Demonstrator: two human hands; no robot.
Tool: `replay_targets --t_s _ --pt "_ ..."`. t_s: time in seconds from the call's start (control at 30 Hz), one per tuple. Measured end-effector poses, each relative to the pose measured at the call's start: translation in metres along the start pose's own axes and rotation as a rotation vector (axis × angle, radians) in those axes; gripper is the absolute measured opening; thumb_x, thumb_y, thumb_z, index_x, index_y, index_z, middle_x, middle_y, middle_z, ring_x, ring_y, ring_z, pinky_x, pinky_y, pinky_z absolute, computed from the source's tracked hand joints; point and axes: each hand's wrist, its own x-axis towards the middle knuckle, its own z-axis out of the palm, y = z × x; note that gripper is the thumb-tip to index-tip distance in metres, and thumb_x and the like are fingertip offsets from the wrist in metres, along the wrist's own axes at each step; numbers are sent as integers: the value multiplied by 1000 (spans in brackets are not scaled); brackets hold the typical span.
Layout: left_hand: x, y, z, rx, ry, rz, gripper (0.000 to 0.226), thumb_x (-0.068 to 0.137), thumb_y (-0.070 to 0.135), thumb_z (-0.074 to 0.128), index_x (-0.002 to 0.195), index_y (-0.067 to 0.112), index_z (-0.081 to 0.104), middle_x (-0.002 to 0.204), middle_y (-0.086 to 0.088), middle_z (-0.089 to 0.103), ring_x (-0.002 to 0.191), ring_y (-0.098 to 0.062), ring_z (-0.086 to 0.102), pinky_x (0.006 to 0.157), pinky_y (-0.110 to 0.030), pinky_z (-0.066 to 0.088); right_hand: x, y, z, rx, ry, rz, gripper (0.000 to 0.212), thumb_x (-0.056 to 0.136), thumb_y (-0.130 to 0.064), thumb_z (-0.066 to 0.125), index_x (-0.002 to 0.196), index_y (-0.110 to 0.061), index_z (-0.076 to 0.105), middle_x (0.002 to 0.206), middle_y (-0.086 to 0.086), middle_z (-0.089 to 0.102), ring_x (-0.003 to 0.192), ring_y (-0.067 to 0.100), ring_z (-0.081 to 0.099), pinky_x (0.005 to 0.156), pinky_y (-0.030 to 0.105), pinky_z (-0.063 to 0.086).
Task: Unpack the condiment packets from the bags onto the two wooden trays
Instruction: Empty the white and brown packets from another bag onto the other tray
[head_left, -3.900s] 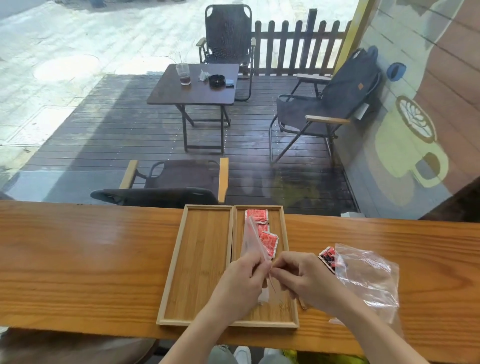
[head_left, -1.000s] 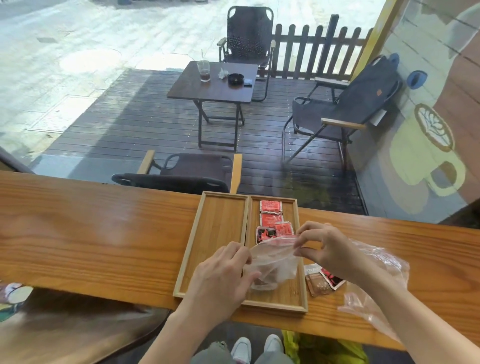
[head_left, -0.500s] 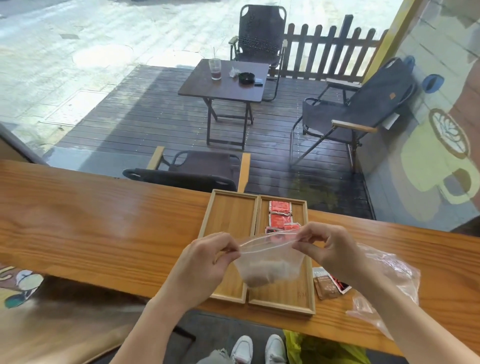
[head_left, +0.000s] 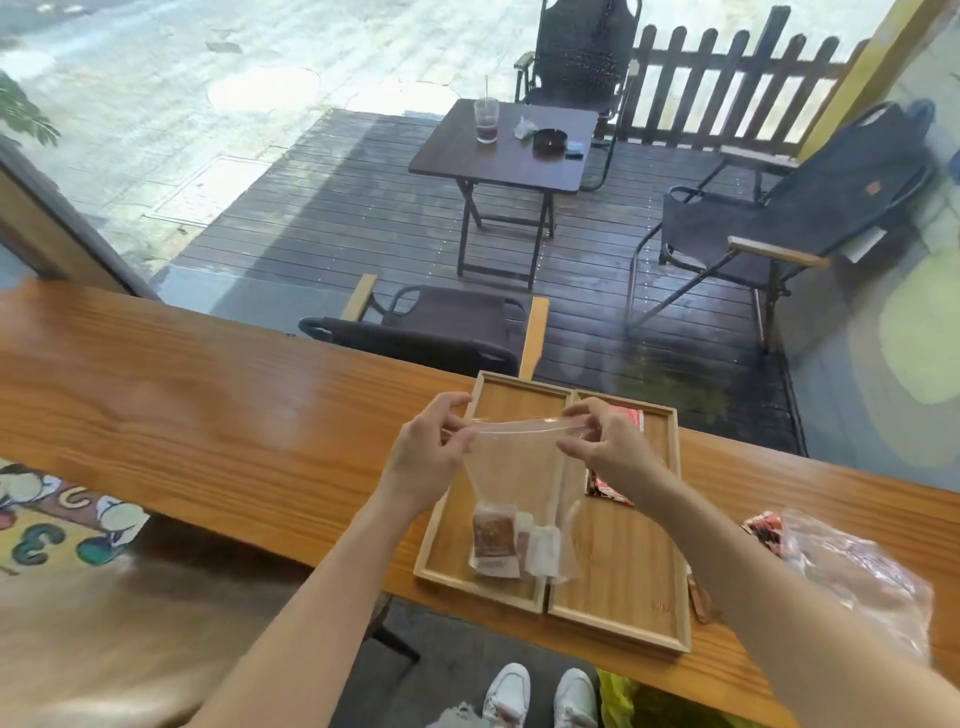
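Two wooden trays lie side by side on the counter: the left tray and the right tray. My left hand and my right hand pinch the two ends of the zip edge of a clear plastic bag, which hangs above the left tray. A brown packet and a pale packet sit in the bag's bottom. Red packets lie in the right tray, partly hidden by my right hand and forearm.
A second crumpled clear bag lies on the counter to the right of the trays, with a red packet beside it and a brown packet at the tray's edge. Beyond the glass are chairs and a small table.
The bag has been lifted and its zip edge stretched straight between both hands; it now hangs over the left tray. The view has shifted left and down.
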Motion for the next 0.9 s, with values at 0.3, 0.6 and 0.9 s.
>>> replay_targets --t_s 0.3,0.6,0.9 --pt "-47 -41 48 151 -182 -129 83 85 43 57 146 26 3 151 -1 29 135 -17 31 108 -34 32 -24 41 31 -25 -118 11 93 79 -21 70 146 -28 7 148 -9 25 134 5 22 107 27 23" --pt "-93 -62 70 471 -302 -74 96 86 39 57 142 23 -19 155 -3 10 141 -17 16 113 -28 18 -70 78 42 -314 -148 93 106 77 -41 68 144 -26 -13 157 -6 -5 143 14 1 118 48 6" --pt "-94 -77 65 333 -181 1 53 83 8 60 131 26 47 110 2 57 102 -15 54 79 -23 46 -80 82 58 -362 -184 180 74 83 -23 64 145 -24 22 130 -3 50 113 16 49 98 28 41"
